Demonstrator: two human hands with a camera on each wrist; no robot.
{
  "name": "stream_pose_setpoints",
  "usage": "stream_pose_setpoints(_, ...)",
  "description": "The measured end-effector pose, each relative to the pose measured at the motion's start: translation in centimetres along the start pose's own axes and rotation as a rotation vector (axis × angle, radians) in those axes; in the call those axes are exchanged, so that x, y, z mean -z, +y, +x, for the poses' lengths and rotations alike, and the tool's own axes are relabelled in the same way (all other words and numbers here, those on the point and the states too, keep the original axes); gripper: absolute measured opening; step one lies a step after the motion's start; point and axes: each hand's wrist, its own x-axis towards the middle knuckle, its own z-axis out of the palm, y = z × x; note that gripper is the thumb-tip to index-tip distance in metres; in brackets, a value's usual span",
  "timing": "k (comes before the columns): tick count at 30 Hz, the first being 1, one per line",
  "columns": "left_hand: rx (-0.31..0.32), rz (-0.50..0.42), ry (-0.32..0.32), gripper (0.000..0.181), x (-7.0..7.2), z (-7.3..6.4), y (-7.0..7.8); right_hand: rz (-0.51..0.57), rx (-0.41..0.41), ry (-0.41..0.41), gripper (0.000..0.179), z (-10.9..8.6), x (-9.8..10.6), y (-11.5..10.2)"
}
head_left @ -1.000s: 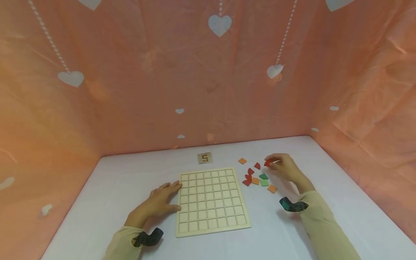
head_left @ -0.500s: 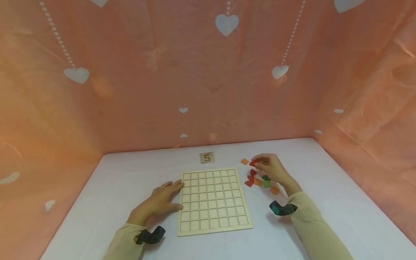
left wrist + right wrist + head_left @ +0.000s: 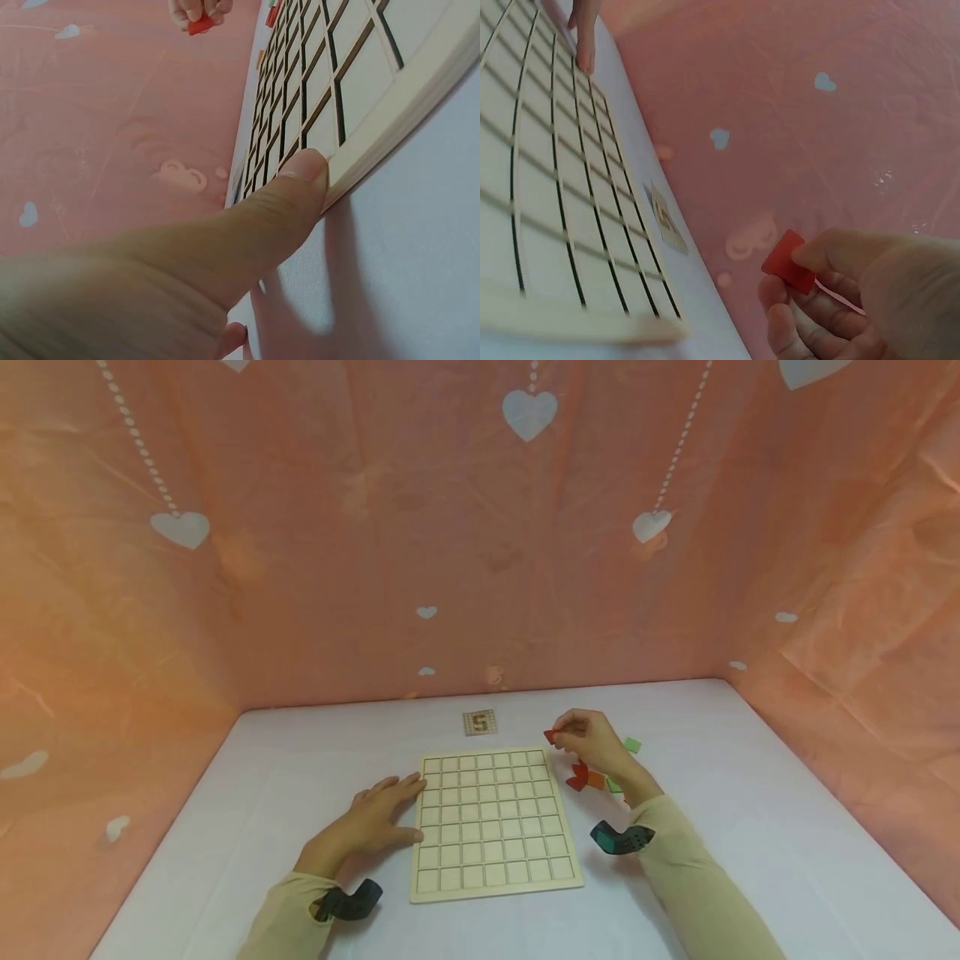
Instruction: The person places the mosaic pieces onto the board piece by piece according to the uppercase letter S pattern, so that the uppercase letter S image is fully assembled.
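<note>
A pale wooden grid board (image 3: 491, 827) lies flat on the white table. My left hand (image 3: 371, 821) rests at its left edge, fingers spread and straight; in the left wrist view the thumb (image 3: 289, 187) touches the rim. Off the board's far right corner, my right hand (image 3: 592, 739) pinches a red quarter-round tile (image 3: 789, 261) between thumb and fingers, raised over the table. Beneath and beside the right forearm lie more loose tiles: red ones (image 3: 577, 777), an orange one (image 3: 596, 780) and green ones (image 3: 633, 745). The arm hides part of this group.
A small square card (image 3: 480, 722) with a brown figure on a grid lies behind the board. Orange cloth (image 3: 480, 560) printed with pale hearts walls the table (image 3: 337, 727) at the back and both sides. Dark wrist cameras (image 3: 622, 837) sit on both sleeves.
My right hand has carried the red tile leftward, from the right of the pile to near the board's far right corner. The left hand stays at the board's edge. The view has shifted slightly.
</note>
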Motion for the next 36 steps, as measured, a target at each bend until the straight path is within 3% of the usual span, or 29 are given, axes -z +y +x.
stream_pose_setpoints(5,0.001,0.003,0.003,0.081,0.0,0.0,0.0,0.036,-0.029,0.012,0.015,0.6,-1.2,-0.2)
stream_pose_setpoints(11,-0.005,0.000,0.004,0.081,-0.2,0.2,-0.1,0.064,-0.016,-0.005,0.035,0.7,-2.6,-0.2)
stream_pose_setpoints(14,0.001,0.004,0.003,0.081,-0.2,0.2,-0.1,0.025,0.020,-0.048,0.037,0.7,-3.4,-0.1)
stream_pose_setpoints(22,-0.001,0.007,-0.001,0.081,0.1,0.0,-0.1,-0.028,0.114,-0.119,0.023,0.6,-5.7,0.3)
stream_pose_setpoints(28,0.006,0.004,-0.004,0.082,0.0,0.1,-0.1,-0.117,0.174,-0.106,0.016,0.3,-7.0,0.2)
stream_pose_setpoints(36,0.000,0.001,0.003,0.081,0.1,-0.1,0.1,-0.249,0.136,-0.051,0.016,-0.2,-8.5,-0.2)
